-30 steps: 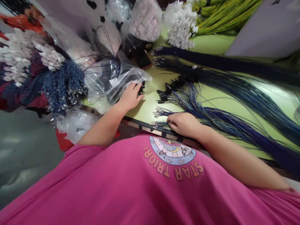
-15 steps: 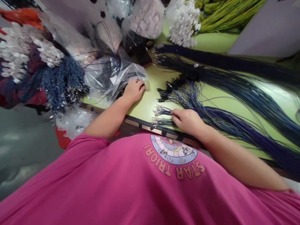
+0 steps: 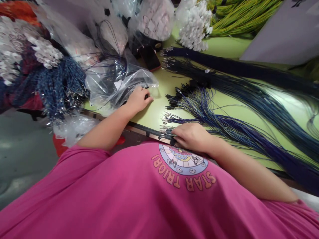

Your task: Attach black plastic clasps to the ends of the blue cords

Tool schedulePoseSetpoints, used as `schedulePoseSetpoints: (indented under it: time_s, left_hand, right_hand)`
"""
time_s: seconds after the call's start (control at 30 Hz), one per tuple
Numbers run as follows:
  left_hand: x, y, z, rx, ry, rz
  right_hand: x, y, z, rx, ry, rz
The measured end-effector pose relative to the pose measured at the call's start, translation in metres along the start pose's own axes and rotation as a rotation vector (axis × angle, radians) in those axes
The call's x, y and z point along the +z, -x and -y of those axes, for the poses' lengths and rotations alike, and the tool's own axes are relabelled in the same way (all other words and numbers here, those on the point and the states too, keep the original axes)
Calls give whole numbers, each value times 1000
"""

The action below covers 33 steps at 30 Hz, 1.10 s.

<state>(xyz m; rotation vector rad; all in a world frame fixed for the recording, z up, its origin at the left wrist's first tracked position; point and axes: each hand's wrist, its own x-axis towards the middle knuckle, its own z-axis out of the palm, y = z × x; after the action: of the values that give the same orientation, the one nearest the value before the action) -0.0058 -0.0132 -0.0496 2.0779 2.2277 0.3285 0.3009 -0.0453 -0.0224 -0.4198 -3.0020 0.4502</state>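
At the mouth of a clear plastic bag (image 3: 122, 88), my left hand (image 3: 138, 99) has its fingers curled round a small black part (image 3: 146, 96); its exact kind is too small to tell. My right hand (image 3: 193, 136) is closed in a pinch over the bare-ended wires (image 3: 166, 130) at the table's front edge, and its fingertips partly hide what they grip. Just beyond it lies a bundle of blue and green wires (image 3: 224, 122). Several of these wires end in black connectors (image 3: 174, 99), others in metal terminals (image 3: 169, 118).
Two more dark wire bundles (image 3: 239, 71) run across the green table (image 3: 159, 99). Near the bag rests a phone (image 3: 150, 58). Bags of white parts (image 3: 157, 20) stand at the back, yellow-green wires (image 3: 246, 16) behind. Blue twisted wires with white connectors (image 3: 48, 54) hang off the left side.
My right hand has moved toward the table edge and slightly left, from the upper cluster of terminals to the lower one. My left hand has shifted slightly left and down, its thumb now further apart.
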Motion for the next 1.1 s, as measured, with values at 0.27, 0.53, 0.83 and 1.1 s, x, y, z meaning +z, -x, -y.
schedulePoseSetpoints:
  time_s: [0.27, 0.53, 0.83, 1.1]
  left_hand:
    - [-2, 13, -1, 118, 39, -57]
    - [-4, 12, -5, 234, 48, -40]
    - [-28, 21, -41, -66, 804, -103]
    - [-31, -8, -73, -579, 1862, 490]
  right_hand:
    - [6, 0, -4, -21, -223, -104]
    - [-2, -5, -23, 512, -658, -441]
    - [-2, -5, -26, 631, -788, -475]
    - [-4, -2, -27, 600, -624, -590]
